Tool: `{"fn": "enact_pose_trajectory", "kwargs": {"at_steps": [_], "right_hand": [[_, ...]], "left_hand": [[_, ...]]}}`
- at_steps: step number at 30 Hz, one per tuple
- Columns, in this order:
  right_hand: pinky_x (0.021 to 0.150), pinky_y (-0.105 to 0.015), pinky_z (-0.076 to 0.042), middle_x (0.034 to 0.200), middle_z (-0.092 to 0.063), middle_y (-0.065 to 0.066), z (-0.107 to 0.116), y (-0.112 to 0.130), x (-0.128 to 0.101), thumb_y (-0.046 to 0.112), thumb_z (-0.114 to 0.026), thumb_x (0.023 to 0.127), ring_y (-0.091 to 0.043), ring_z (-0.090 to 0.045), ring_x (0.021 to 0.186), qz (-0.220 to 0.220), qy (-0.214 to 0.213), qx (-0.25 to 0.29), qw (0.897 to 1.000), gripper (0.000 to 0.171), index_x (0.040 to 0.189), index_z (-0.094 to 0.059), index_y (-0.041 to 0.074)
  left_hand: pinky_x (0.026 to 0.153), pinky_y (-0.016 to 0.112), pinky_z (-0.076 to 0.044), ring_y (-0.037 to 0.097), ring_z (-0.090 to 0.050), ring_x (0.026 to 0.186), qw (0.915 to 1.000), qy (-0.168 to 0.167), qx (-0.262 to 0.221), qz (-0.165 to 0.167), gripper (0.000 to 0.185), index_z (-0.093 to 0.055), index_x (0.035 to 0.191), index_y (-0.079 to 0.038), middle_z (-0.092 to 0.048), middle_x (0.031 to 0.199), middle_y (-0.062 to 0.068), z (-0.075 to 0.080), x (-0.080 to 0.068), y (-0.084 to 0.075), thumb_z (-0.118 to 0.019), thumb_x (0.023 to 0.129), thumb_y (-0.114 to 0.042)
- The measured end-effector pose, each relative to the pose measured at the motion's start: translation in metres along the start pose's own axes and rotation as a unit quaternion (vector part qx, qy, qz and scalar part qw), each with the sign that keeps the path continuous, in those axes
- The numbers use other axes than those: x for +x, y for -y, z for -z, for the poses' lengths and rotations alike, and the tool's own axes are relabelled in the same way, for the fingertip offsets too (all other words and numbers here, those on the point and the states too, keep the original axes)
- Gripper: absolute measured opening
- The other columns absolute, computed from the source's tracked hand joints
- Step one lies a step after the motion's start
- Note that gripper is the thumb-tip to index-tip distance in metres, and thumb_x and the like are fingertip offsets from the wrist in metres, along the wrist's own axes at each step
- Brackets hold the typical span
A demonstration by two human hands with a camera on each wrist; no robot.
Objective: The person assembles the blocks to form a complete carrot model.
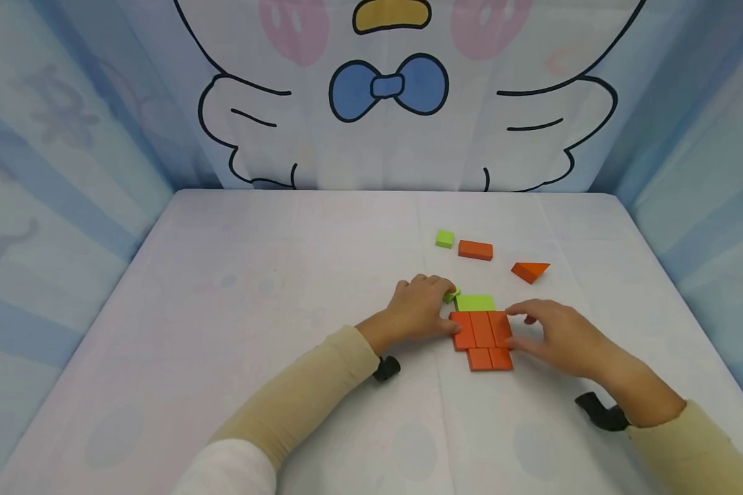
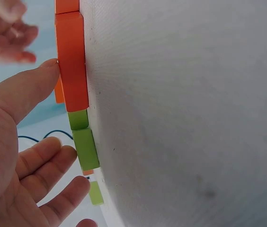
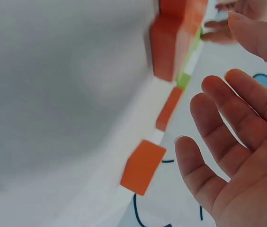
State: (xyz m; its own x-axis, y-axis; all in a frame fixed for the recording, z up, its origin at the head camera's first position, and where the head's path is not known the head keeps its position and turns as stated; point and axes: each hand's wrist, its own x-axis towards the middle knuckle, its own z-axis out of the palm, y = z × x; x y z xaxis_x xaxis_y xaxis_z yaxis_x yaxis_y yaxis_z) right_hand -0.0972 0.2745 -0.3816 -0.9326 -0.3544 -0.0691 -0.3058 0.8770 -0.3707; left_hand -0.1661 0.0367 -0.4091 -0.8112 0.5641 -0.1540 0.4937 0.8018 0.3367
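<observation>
Several flat orange blocks (image 1: 483,330) lie fitted together in two rows on the table, with a green rectangular block (image 1: 475,303) against their far edge. My left hand (image 1: 417,309) is at the left side of this group. Its thumb touches the side of an orange block (image 2: 73,61), while its loosely bent fingers reach a small green block (image 2: 86,149) that they partly hide in the head view. On the right, my right hand (image 1: 563,337) spreads its thumb and fingers at the group's right edge. Its fingers (image 3: 221,127) look relaxed in the right wrist view, holding nothing.
Beyond the group lie a light green block (image 1: 444,239), an orange rectangular block (image 1: 475,250) and an orange triangular block (image 1: 530,271). The white-covered table (image 1: 272,275) meets a printed curtain (image 1: 386,151) at the back, with blue curtains at both sides.
</observation>
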Motion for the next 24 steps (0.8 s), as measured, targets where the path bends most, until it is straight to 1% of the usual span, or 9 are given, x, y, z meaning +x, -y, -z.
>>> {"fn": "enact_pose_trajectory", "kwargs": {"at_steps": [4, 8, 10, 12, 18, 20, 24], "right_hand": [[0.081, -0.049, -0.053, 0.12, -0.064, -0.02, 0.013, -0.005, 0.029, 0.023, -0.076, 0.09, -0.035, -0.059, 0.102, -0.008, -0.008, 0.011, 1.0, 0.05, 0.131, -0.061, -0.001], [0.086, -0.052, -0.051, 0.127, -0.06, -0.023, 0.022, -0.008, 0.065, 0.024, -0.074, 0.093, -0.038, -0.056, 0.108, -0.025, 0.002, 0.014, 1.0, 0.054, 0.136, -0.056, -0.001], [0.087, -0.052, -0.05, 0.129, -0.058, -0.024, 0.025, -0.008, 0.083, 0.026, -0.072, 0.094, -0.039, -0.055, 0.109, -0.034, 0.009, 0.012, 0.999, 0.055, 0.139, -0.054, -0.001], [0.085, -0.052, -0.051, 0.13, -0.057, -0.024, 0.028, -0.009, 0.1, 0.026, -0.071, 0.095, -0.04, -0.054, 0.11, -0.043, 0.014, 0.011, 0.999, 0.055, 0.14, -0.052, 0.0], [0.092, -0.054, -0.048, 0.134, -0.054, -0.026, 0.03, -0.008, 0.144, 0.027, -0.067, 0.097, -0.041, -0.051, 0.118, -0.064, 0.028, 0.025, 0.997, 0.055, 0.144, -0.05, 0.004], [0.095, -0.055, -0.046, 0.134, -0.054, -0.026, 0.028, -0.007, 0.156, 0.026, -0.066, 0.097, -0.041, -0.05, 0.12, -0.063, 0.03, 0.024, 0.997, 0.055, 0.144, -0.05, 0.005], [0.096, -0.054, -0.046, 0.133, -0.056, -0.025, 0.025, -0.007, 0.174, 0.024, -0.065, 0.096, -0.041, -0.051, 0.121, -0.059, 0.036, 0.015, 0.998, 0.052, 0.143, -0.051, 0.005]], "left_hand": [[0.096, 0.039, -0.037, 0.017, -0.046, 0.125, 1.0, 0.0, -0.002, 0.005, 0.065, -0.053, 0.142, -0.02, -0.053, 0.143, -0.005, 0.001, 0.0, 0.002, -0.073, 0.088, -0.052], [0.097, 0.039, -0.037, 0.017, -0.046, 0.125, 0.9999, 0.002, -0.006, 0.009, 0.064, -0.054, 0.141, -0.021, -0.053, 0.142, -0.005, 0.001, -0.001, 0.002, -0.073, 0.088, -0.051], [0.096, 0.039, -0.037, 0.017, -0.046, 0.125, 0.9999, 0.003, -0.006, 0.01, 0.064, -0.054, 0.141, -0.021, -0.054, 0.142, -0.006, 0.002, -0.001, 0.002, -0.073, 0.088, -0.051], [0.096, 0.039, -0.037, 0.017, -0.046, 0.125, 0.9999, 0.005, -0.004, 0.01, 0.063, -0.055, 0.141, -0.021, -0.054, 0.141, -0.006, 0.003, -0.001, 0.002, -0.073, 0.088, -0.051], [0.095, 0.039, -0.038, 0.017, -0.047, 0.125, 0.9999, 0.009, -0.005, 0.004, 0.064, -0.055, 0.14, -0.021, -0.055, 0.14, -0.006, 0.004, 0.0, 0.002, -0.074, 0.087, -0.052], [0.095, 0.039, -0.038, 0.017, -0.047, 0.124, 1.0, 0.008, -0.004, 0.0, 0.064, -0.055, 0.14, -0.02, -0.055, 0.139, -0.006, 0.003, 0.0, 0.003, -0.074, 0.087, -0.052], [0.093, 0.038, -0.038, 0.017, -0.047, 0.123, 1.0, 0.004, -0.002, -0.005, 0.064, -0.055, 0.139, -0.021, -0.055, 0.139, -0.006, 0.001, 0.0, 0.004, -0.074, 0.087, -0.053]]}}
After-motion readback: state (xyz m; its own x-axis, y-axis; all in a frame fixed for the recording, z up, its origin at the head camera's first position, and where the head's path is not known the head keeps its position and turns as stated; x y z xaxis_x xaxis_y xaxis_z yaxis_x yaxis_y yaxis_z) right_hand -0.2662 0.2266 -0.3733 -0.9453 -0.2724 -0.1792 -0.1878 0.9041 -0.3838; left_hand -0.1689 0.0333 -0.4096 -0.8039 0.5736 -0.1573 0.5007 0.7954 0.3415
